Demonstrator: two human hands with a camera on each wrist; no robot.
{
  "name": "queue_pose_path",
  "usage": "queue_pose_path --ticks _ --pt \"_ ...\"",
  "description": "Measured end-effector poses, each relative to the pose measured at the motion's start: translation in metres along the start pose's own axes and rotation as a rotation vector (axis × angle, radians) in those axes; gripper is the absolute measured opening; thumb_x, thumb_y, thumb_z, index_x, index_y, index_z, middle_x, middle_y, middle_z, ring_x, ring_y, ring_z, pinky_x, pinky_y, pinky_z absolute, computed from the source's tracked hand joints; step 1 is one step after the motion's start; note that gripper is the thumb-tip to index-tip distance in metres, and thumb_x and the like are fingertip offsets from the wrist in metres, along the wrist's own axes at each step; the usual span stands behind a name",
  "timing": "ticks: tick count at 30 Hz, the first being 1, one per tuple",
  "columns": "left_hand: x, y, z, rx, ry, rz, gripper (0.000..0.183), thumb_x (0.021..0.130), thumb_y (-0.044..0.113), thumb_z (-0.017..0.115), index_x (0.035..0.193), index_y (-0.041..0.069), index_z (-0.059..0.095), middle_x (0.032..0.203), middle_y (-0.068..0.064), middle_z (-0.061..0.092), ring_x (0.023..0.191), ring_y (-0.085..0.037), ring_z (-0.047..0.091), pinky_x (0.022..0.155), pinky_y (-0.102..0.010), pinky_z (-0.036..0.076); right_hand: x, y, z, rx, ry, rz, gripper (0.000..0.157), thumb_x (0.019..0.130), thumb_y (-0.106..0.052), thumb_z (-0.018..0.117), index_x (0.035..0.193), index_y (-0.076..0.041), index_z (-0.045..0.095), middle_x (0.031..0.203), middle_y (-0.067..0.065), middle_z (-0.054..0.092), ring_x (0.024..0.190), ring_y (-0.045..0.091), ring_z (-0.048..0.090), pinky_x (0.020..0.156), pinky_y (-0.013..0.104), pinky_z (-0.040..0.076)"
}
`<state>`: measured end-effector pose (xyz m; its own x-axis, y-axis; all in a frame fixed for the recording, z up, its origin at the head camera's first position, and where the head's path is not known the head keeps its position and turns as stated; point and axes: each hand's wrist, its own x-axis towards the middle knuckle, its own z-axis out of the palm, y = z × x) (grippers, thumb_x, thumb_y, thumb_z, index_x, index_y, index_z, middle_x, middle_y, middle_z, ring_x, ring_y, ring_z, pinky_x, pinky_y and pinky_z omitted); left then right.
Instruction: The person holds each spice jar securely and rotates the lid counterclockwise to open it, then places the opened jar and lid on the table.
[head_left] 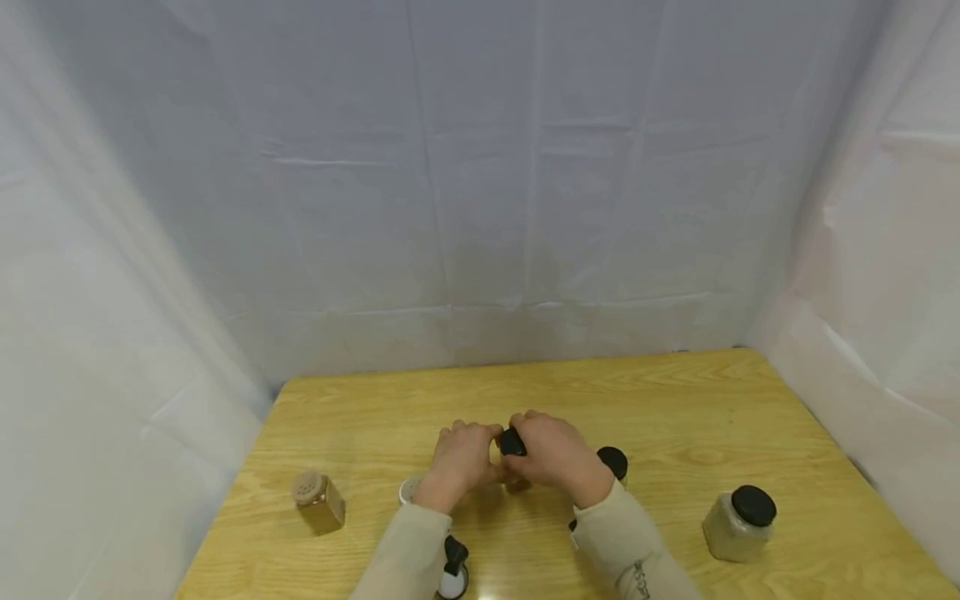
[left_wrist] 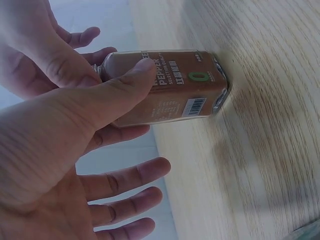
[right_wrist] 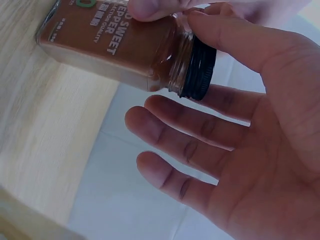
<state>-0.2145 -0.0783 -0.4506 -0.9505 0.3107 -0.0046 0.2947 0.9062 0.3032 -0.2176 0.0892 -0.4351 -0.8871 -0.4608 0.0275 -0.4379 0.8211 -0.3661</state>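
Note:
A square glass spice jar (left_wrist: 187, 82) of reddish-brown powder, labelled sweet pepper, stands upright on the wooden table. My left hand (head_left: 461, 458) pinches its body between thumb and index finger; the other left fingers extend away from the glass in the left wrist view. At the top, the thumb and index finger of my right hand (head_left: 555, 454) grip the black screw lid (right_wrist: 201, 70), which sits on the threaded neck. The remaining right fingers (right_wrist: 175, 135) are spread loosely beside the jar. In the head view, both hands hide most of the jar.
A brown spice shaker (head_left: 322, 508) with a perforated top stands at left. A white perforated top (head_left: 408, 490) shows beside my left wrist, and a black flip cap (head_left: 455, 554) lies nearer. Black-lidded jars stand behind my right wrist (head_left: 612, 460) and farther right (head_left: 738, 529).

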Motion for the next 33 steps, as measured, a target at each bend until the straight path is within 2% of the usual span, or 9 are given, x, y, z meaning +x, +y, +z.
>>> queue_pose_path --ticks 4,6,12,14,20,24,29,33 --pt "0.001 -0.001 0.0 0.008 -0.008 0.001 0.054 0.083 0.043 0.09 0.126 0.015 0.074 0.116 -0.012 0.077 0.097 -0.033 0.061 0.094 -0.058 0.051 -0.002 0.002 -0.004 0.01 0.001 0.039 0.058 0.093 -0.035 0.082 0.135 0.001 0.065 0.125 0.02 0.071 0.101 0.032 0.071 0.088 0.048 0.059" --pt "0.001 -0.002 0.0 0.004 -0.017 -0.004 0.057 0.082 0.044 0.091 0.128 0.014 0.073 0.117 -0.012 0.077 0.099 -0.034 0.062 0.093 -0.058 0.05 -0.003 0.003 -0.007 0.013 0.002 0.05 0.059 0.091 -0.035 0.084 0.134 0.001 0.066 0.127 0.02 0.071 0.106 0.034 0.072 0.091 0.05 0.059" --pt "0.002 -0.003 0.0 0.004 -0.029 -0.021 0.067 0.079 0.047 0.092 0.134 0.013 0.071 0.122 -0.014 0.076 0.099 -0.034 0.061 0.092 -0.055 0.049 -0.004 0.009 -0.012 0.027 -0.013 0.045 0.036 0.09 -0.025 0.085 0.114 -0.002 0.071 0.107 0.014 0.072 0.088 0.027 0.069 0.081 0.047 0.058" --pt "0.002 -0.003 0.0 0.009 -0.023 -0.019 0.067 0.079 0.047 0.092 0.133 0.014 0.072 0.121 -0.014 0.076 0.099 -0.033 0.061 0.091 -0.054 0.049 -0.004 0.008 -0.013 0.031 -0.02 0.033 0.033 0.089 -0.022 0.085 0.111 -0.002 0.071 0.104 0.013 0.072 0.086 0.026 0.068 0.079 0.046 0.057" --pt "0.003 -0.003 0.001 0.0 -0.016 -0.008 0.057 0.081 0.045 0.091 0.127 0.016 0.074 0.116 -0.012 0.077 0.097 -0.032 0.06 0.095 -0.058 0.049 -0.001 0.002 -0.009 0.001 -0.033 0.0 0.042 0.09 -0.026 0.085 0.119 0.0 0.068 0.098 0.012 0.071 0.081 0.022 0.065 0.074 0.042 0.056" --pt "0.003 0.0 0.0 -0.006 -0.024 -0.011 0.048 0.084 0.041 0.09 0.123 0.017 0.075 0.113 -0.01 0.077 0.093 -0.029 0.058 0.093 -0.056 0.049 0.002 -0.002 -0.006 -0.019 -0.027 -0.02 0.038 0.093 -0.026 0.082 0.117 -0.001 0.068 0.093 0.01 0.068 0.073 0.019 0.058 0.067 0.038 0.05" --pt "0.002 0.002 -0.001 0.001 -0.017 -0.012 0.046 0.084 0.039 0.09 0.121 0.017 0.075 0.11 -0.009 0.077 0.089 -0.026 0.056 0.088 -0.053 0.049 0.004 -0.005 -0.005 -0.036 -0.017 -0.027 0.036 0.094 -0.024 0.08 0.119 -0.001 0.068 0.096 0.012 0.069 0.075 0.02 0.059 0.068 0.04 0.051" --pt "0.002 0.003 -0.002 0.023 -0.007 -0.007 0.05 0.083 0.042 0.09 0.123 0.015 0.075 0.11 -0.009 0.077 0.091 -0.028 0.058 0.087 -0.053 0.05 0.004 -0.003 -0.006 -0.021 -0.016 0.001 0.043 0.093 -0.027 0.083 0.124 -0.001 0.068 0.104 0.014 0.071 0.081 0.023 0.064 0.073 0.041 0.054"
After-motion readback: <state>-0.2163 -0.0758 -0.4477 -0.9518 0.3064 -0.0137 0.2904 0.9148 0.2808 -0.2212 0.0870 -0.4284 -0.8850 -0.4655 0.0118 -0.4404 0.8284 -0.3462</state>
